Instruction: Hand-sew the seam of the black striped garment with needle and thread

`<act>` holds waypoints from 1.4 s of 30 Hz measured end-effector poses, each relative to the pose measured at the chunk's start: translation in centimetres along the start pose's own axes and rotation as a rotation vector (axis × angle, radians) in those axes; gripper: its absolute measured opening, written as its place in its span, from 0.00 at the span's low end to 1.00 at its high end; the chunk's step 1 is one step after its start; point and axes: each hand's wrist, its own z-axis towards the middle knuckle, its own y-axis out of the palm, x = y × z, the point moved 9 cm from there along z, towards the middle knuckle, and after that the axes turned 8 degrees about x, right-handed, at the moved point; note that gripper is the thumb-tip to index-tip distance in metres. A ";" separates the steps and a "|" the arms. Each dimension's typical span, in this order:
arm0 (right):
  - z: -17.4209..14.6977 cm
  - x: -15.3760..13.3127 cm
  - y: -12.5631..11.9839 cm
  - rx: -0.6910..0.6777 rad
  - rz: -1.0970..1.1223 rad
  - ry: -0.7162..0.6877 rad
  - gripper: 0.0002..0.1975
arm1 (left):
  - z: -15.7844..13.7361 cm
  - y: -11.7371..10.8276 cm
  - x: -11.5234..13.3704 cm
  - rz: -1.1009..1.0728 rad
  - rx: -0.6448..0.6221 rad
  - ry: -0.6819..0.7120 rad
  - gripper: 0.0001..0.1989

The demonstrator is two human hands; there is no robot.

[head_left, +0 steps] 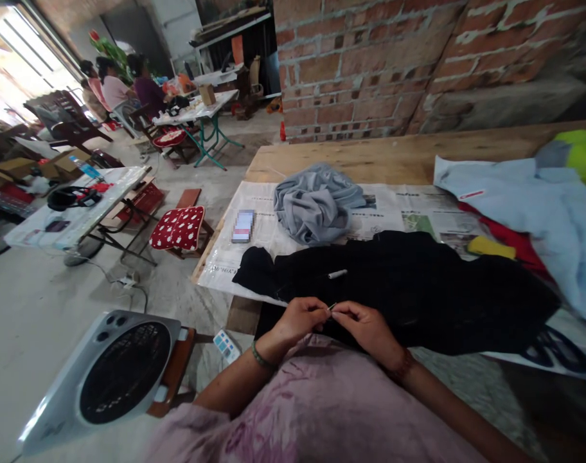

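Note:
My left hand point(303, 319) and my right hand point(367, 328) meet fingertip to fingertip at the table's near edge, both closed in a pinch. Between them shows a thin, pale, needle-like sliver point(332, 307), too small to name for sure. Just beyond my fingers lies a black cloth garment point(399, 276), spread along the near side of the table. A small white stick-shaped thing point(338, 274) rests on top of it. Behind the garment a grey cloth point(315, 202) sits in a crumpled heap.
Newspaper sheets point(216, 267) cover the wooden table point(283, 157). On it are a phone point(243, 226), a yellow piece point(491, 247), light-blue cloth point(519, 199) and dark scissors handles point(558, 347). A fan point(124, 373) stands at left; several people point(112, 87) sit farther off.

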 end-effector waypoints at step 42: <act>-2.8 -3.5 0.1 0.070 -0.448 -0.527 0.12 | -1.1 0.8 -1.7 -0.324 0.040 -0.119 0.12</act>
